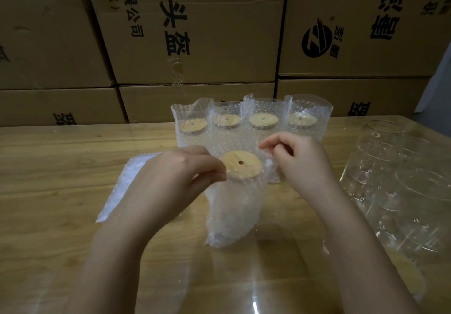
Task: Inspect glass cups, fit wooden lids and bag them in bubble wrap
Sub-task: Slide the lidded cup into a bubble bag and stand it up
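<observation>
Head view showed the left hand (175, 177) pinching one lip of the bubble-wrap bag (234, 213) on the counter (61, 167), the wooden lid (241, 166) showing at its mouth, and the right hand (300, 162) pinching the other lip. Both lips wanted an even upward pull, I judged.

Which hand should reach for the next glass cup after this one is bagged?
Probably the right. The unwrapped glass cups lie on the right, next to the right hand. The left hand is on the far side of the bagged cup, by the flat bubble wrap bags.
</observation>
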Available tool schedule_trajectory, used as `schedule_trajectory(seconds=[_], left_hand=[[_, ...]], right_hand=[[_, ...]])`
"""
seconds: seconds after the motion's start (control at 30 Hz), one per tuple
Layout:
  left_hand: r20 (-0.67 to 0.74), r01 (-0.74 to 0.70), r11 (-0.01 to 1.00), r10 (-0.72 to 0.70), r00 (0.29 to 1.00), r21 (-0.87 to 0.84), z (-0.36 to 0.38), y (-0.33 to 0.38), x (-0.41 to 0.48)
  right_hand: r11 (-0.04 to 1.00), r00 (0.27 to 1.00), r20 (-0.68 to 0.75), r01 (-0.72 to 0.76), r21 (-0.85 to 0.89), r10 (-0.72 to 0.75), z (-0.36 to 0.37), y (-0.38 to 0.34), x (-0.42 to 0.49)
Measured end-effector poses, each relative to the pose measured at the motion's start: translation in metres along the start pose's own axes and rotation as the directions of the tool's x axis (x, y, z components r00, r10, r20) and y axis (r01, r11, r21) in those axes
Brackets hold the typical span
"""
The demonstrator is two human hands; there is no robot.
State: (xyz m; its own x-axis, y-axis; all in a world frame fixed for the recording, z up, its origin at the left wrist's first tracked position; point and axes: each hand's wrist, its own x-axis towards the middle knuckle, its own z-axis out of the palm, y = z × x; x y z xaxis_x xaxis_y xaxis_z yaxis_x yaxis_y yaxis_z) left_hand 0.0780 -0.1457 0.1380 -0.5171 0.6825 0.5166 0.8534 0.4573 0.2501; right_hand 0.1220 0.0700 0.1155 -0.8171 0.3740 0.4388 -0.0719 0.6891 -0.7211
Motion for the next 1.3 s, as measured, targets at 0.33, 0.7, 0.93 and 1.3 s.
schedule_trajectory(seconds=[0.33, 0.7, 0.93, 1.3], left_hand=[[0.049, 0.143, 0.983, -0.138, 0.989, -0.115, -0.005, -0.009, -0.004], [0.121, 0.095, 0.994, -0.088, 0.989, -0.054, -0.009, 0.003, -0.003], [0.209, -0.004, 0.985, 0.040, 0.977, -0.170, -0.011, 0.006, -0.002], [0.180, 0.080, 0.995, -0.070, 0.981, -0.052, -0.018, 0.001, -0.007]], right_hand=[[0.953, 0.940, 0.317, 0.207, -0.223, -0.130, 0.003, 0.005, -0.002], [0.915, 0.944, 0.257, 0.280, -0.289, -0.207, -0.001, 0.002, -0.002], [0.903, 0.891, 0.420, 0.313, -0.295, -0.172, 0.003, -0.008, -0.009], [0.931, 0.909, 0.360, 0.299, -0.209, -0.211, -0.013, -0.009, -0.008]])
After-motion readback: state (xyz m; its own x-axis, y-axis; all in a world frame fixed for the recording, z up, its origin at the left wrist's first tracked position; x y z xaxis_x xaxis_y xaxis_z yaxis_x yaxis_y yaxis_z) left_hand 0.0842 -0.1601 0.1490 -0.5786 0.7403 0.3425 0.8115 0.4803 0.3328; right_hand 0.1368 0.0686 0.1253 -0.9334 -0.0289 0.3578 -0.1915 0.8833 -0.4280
